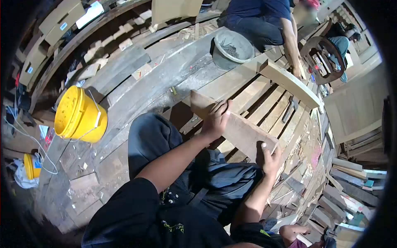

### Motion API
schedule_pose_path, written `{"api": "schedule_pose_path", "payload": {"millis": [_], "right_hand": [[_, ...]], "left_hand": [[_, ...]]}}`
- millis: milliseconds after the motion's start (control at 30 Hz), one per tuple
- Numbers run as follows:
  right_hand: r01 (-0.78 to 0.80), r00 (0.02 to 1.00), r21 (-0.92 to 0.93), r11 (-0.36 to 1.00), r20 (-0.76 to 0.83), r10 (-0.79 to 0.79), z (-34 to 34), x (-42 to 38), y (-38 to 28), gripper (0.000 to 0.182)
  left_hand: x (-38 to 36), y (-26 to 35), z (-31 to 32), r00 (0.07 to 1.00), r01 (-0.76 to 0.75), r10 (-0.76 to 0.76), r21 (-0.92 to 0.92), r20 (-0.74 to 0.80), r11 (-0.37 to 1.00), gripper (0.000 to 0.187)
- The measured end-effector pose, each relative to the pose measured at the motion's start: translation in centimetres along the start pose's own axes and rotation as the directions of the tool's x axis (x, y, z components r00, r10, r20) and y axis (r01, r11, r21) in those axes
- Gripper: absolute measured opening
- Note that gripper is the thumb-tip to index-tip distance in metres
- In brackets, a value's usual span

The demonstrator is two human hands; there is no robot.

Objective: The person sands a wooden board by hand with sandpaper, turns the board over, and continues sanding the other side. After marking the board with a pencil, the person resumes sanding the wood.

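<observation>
Holding wooden board by its edges, hands apart, gap before hammer

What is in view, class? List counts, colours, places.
held board: one, brown, centre
slatted wooden frame: one, pale brown, beyond the board
hammer: one, dark, on the frame
tub: one, grey, top centre
nails: many, dark, inside tub
buckets: two, yellow, left
boxes: at least two, brown, upper left
chair: one, brown, upper right
wood offcuts: many, mixed colours, lower right
other people: at least two, one navy-shirted, top right
trousers: one pair, dark, below
left hand: one, bare, board's left part
right hand: one, bare, board's right end
</observation>
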State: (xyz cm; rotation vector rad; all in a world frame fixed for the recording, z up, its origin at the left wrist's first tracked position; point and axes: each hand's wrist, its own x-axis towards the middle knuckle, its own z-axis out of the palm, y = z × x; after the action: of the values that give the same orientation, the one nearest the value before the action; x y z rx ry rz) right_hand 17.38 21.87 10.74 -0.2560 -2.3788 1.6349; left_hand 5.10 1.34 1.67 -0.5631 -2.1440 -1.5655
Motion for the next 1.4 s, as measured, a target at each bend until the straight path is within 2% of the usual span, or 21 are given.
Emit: {"api": "schedule_pose_path", "payload": {"millis": [100, 200, 300, 333, 400, 467, 533, 567, 700, 800, 867, 933, 967, 1033, 1133, 1200, 1267, 1300, 1333, 1367, 1400], "right_hand": [[0.02, 1.0, -0.07, 0.997, -0.011, -0.021, -0.2, -0.4, 0.2, 0.034], [0.018, 0.998, 0.0, 1.0, -0.053, -0.018, -0.1, -0.3, 0.6, 0.037], [0.011, 0.999, -0.034, 0.999, -0.047, -0.013, -0.2, -0.2, 0.7, 0.037], [0.019, 0.999, -0.031, 0.999, -0.042, -0.02, -0.1, -0.1, 0.5, 0.037], [0.032, 0.998, -0.013, 0.999, -0.05, -0.032, 0.2, -0.2, -0.2, 0.037], [-0.007, 0.999, 0.027, 1.0, -0.051, 0.008, -0.1, -0.2, 0.3, 0.037], [-0.043, 0.997, -0.043, 0.998, -0.068, 0.04, 0.1, -0.4, -0.6, 0.037], [-0.036, 0.999, -0.052, 0.998, -0.042, 0.034, 0.0, -0.3, -0.9, 0.037], [0.031, 0.999, -0.015, 0.999, -0.04, -0.032, -0.4, 0.3, 1.6, 0.032], [0.031, 0.999, 0.021, 0.999, -0.043, -0.03, -0.1, 0.1, 0.8, 0.031], [0.036, 0.999, 0.06, 0.998, -0.042, -0.034, 0.0, 0.1, 1.1, 0.031], [0.06, 0.998, 0.044, 0.997, -0.024, -0.059, 0.1, 0.1, 0.2, 0.032], [0.024, 1.0, -0.043, 0.999, 0.002, -0.024, -0.2, 0.1, -0.6, 0.033], [0.032, 0.999, -0.025, 0.999, -0.026, -0.033, -0.1, 0.3, 0.2, 0.033], [-0.047, 0.997, -0.03, 0.998, -0.063, 0.045, 0.2, -0.3, -0.5, 0.034], [-0.017, 0.997, -0.016, 1.0, -0.082, 0.016, 0.2, -0.3, -0.5, 0.035], [-0.019, 0.997, 0.009, 1.0, -0.075, 0.019, -0.3, 0.0, 0.5, 0.036], [-0.033, 0.998, -0.027, 0.999, -0.06, 0.031, -0.7, 0.0, 0.9, 0.037], [-0.046, 0.998, -0.061, 0.997, -0.044, 0.044, -0.7, 0.1, 1.2, 0.038], [-0.115, 0.989, 0.067, 0.991, -0.087, 0.12, -0.3, 0.0, 1.6, 0.036], [-0.136, 0.986, 0.065, 0.989, -0.086, 0.142, 0.0, -0.1, 1.2, 0.036]], "left_hand": [[-0.6, -0.2, 0.2, 0.999, 0.022, -0.023, 0.036, 0.045, 0.999, 0.042], [-0.7, 0.1, 0.4, 0.999, 0.004, -0.006, 0.058, 0.041, 0.998, 0.045], [-1.1, 0.8, 0.6, 0.995, -0.098, 0.095, 0.225, 0.024, 0.969, 0.045], [-1.3, 1.3, 0.7, 0.995, -0.1, 0.098, 0.231, 0.017, 0.968, 0.045], [-1.5, 2.3, 0.8, 0.969, -0.237, 0.219, 0.177, 0.113, 0.955, 0.044], [-1.1, 2.8, 0.5, 0.964, -0.258, 0.247, 0.13, 0.101, 0.957, 0.042], [-0.9, 1.5, 0.3, 0.973, -0.23, 0.217, 0.214, 0.081, 0.95, 0.041], [-0.8, 0.9, 0.3, 0.998, -0.042, 0.033, 0.185, 0.052, 0.982, 0.04], [-0.9, 1.8, 0.1, 0.989, -0.13, 0.113, 0.199, 0.093, 0.971, 0.041], [-1.3, 3.1, 0.2, 0.955, -0.287, 0.263, 0.195, 0.14, 0.938, 0.042], [-1.5, 1.4, 0.6, 0.992, -0.1, 0.079, 0.24, 0.099, 0.966, 0.042], [-1.3, 0.8, 0.3, 0.996, -0.057, 0.04, 0.247, 0.076, 0.967, 0.042], [-1.4, 1.0, 0.4, 0.996, -0.059, 0.042, 0.251, 0.073, 0.966, 0.042], [-1.8, 2.6, 0.5, 0.979, -0.185, 0.158, 0.234, 0.129, 0.955, 0.042], [-1.7, 1.6, 0.6, 0.973, -0.21, 0.177, 0.249, 0.147, 0.946, 0.041], [-1.0, 0.7, 0.6, 0.986, -0.161, 0.145, 0.246, 0.08, 0.956, 0.042], [-0.9, 0.6, 0.4, 0.996, -0.019, 0.0, 0.214, 0.091, 0.977, 0.042], [-1.2, 0.9, 0.6, 0.994, -0.1, 0.091, 0.208, 0.057, 0.973, 0.042], [-1.0, 2.0, 0.1, 0.995, -0.09, 0.078, 0.211, 0.065, 0.973, 0.042], [-1.1, 3.1, -0.4, 0.984, -0.155, 0.132, 0.211, 0.12, 0.965, 0.043], [-1.2, 3.9, -0.5, 0.967, -0.218, 0.183, 0.203, 0.177, 0.954, 0.044]]}}
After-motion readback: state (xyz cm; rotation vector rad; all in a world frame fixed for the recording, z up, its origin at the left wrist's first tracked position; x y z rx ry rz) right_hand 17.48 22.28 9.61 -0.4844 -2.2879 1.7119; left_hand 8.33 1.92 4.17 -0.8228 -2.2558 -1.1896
